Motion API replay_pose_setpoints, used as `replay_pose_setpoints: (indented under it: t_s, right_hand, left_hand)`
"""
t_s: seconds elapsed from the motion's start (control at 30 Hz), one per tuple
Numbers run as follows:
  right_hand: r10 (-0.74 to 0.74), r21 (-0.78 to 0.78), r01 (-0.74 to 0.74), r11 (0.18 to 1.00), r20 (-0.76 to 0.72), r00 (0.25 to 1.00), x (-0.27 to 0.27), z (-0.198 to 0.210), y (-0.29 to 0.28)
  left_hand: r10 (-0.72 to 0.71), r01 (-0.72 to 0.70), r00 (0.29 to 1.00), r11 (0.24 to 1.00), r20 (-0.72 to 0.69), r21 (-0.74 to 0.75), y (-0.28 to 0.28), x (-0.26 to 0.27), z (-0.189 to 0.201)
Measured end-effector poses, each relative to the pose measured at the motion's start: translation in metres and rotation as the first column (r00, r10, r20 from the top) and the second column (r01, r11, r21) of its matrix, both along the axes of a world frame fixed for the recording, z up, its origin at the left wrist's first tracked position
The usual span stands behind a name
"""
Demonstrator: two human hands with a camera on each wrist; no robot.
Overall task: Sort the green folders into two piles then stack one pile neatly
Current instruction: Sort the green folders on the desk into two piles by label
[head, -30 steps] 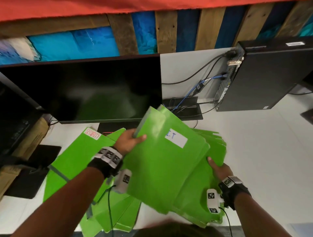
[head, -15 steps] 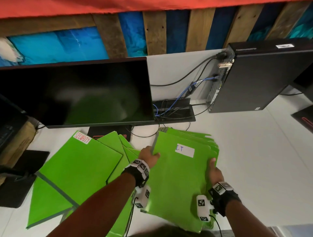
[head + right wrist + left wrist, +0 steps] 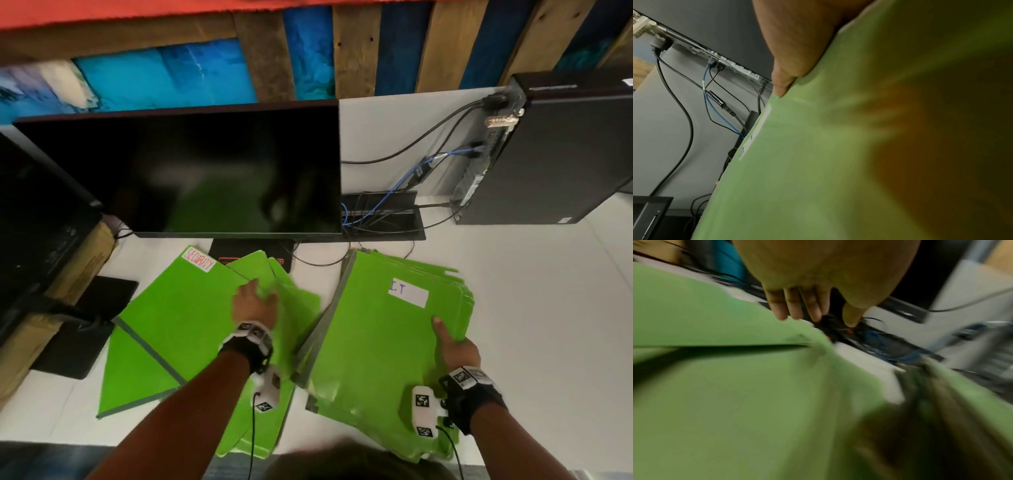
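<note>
Near the desk's [image 3: 534,308] front edge, our right hand [image 3: 457,349] grips the I.T pile [image 3: 376,342] by its right side; our left hand [image 3: 255,303] rests flat-fingered on the fanned SECURITY pile [image 3: 178,318] toward the left edge. We'd square edges by pushing inward evenly.

Two folder piles [image 3: 191,329] [image 3: 373,346] lie side by side before the monitor [image 3: 191,171], on the desk [image 3: 534,308]
</note>
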State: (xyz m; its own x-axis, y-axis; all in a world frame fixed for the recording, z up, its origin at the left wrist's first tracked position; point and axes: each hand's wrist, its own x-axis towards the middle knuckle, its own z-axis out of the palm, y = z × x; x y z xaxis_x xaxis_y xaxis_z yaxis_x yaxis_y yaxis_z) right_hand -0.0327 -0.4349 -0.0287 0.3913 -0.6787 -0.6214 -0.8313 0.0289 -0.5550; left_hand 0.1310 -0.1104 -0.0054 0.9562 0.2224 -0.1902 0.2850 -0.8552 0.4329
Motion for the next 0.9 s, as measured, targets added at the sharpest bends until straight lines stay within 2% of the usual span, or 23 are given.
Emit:
replay_pose_setpoints:
  t_s: [0.03,0.1,0.13,0.17,0.27,0.43,0.57,0.67,0.77,0.8,0.9]
  right_hand:
    - [0.008,-0.013,-0.008,1.0,-0.009,1.0,0.001,0.0,0.0]
    - [0.03,-0.029,-0.03,0.999,-0.026,0.999,0.001,0.001,-0.001]
    - [0.033,-0.029,-0.034,0.999,-0.037,0.999,0.002,0.002,-0.001]
    - [0.037,-0.026,-0.038,0.999,-0.039,0.999,0.002,0.002,-0.001]
    - [0.032,-0.027,-0.033,0.999,-0.053,0.998,0.002,0.003,-0.002]
    - [0.048,-0.032,-0.05,0.998,-0.071,0.996,0.003,0.004,0.001]
    - [0.069,-0.038,-0.072,0.997,-0.075,0.995,0.003,0.006,0.001]
    - [0.083,-0.035,-0.086,0.996,-0.09,0.993,0.003,0.008,0.002]
    - [0.089,-0.026,-0.092,0.995,-0.086,0.992,0.001,0.011,0.002]
    - [0.09,-0.026,-0.092,0.995,-0.088,0.992,0.001,0.011,0.002]
    - [0.093,-0.026,-0.096,0.995,-0.1,0.991,0.002,0.01,0.002]
  left_hand:
    - [0.158,-0.155,0.987,0.985,-0.036,0.078,0.029,-0.002,0.001]
    - [0.473,-0.451,0.872,0.876,-0.125,0.174,0.086,-0.013,0.004]
    - [0.558,-0.524,0.81,0.827,-0.179,0.204,0.112,-0.021,0.002]
    - [0.587,-0.544,0.771,0.808,-0.247,0.225,0.141,-0.028,-0.008]
    - [0.576,-0.531,0.716,0.816,-0.393,0.228,0.197,-0.04,-0.032]
    - [0.496,-0.549,0.72,0.835,-0.485,0.04,0.196,-0.05,-0.005]
    - [0.462,-0.549,0.794,0.824,-0.396,-0.14,0.204,-0.052,0.001]
    - [0.321,-0.409,0.891,0.875,-0.321,-0.26,0.223,-0.04,0.014]
    - [0.217,-0.284,0.941,0.925,-0.261,-0.254,0.257,-0.012,0.018]
    - [0.202,-0.263,0.941,0.942,-0.27,-0.211,0.261,-0.007,0.025]
    - [0.256,-0.286,0.92,0.956,-0.295,-0.063,0.254,-0.014,0.036]
